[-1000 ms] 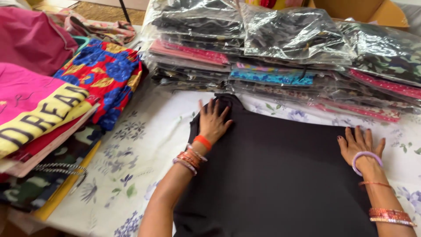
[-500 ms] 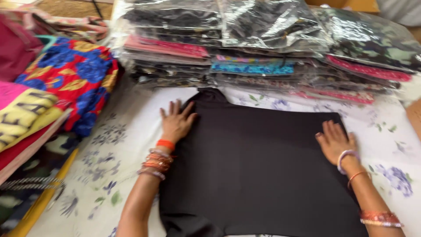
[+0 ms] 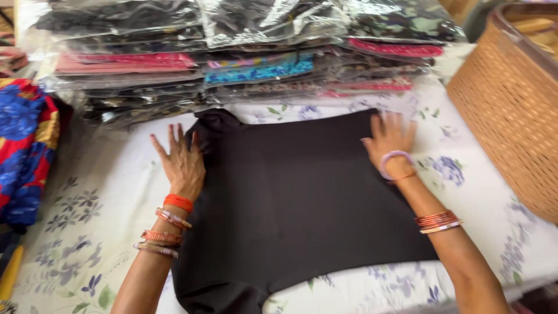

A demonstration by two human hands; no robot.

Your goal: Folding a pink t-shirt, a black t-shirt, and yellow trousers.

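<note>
A black garment (image 3: 290,197) lies spread flat on a white sheet with a floral print (image 3: 104,192). My left hand (image 3: 181,160) rests palm down, fingers spread, on the garment's left edge near its upper corner. My right hand (image 3: 390,138) presses flat on the garment's upper right corner, slightly blurred. Both wrists wear several bangles and hold nothing.
Stacks of clothes in clear plastic bags (image 3: 232,52) line the far side. A folded red, blue and yellow floral cloth (image 3: 23,151) sits at the left. A tan woven basket (image 3: 511,110) stands at the right.
The view has swung right, bringing the basket in and pushing the left piles out. Both hands have slid along the garment's edges, staying flat on it.
</note>
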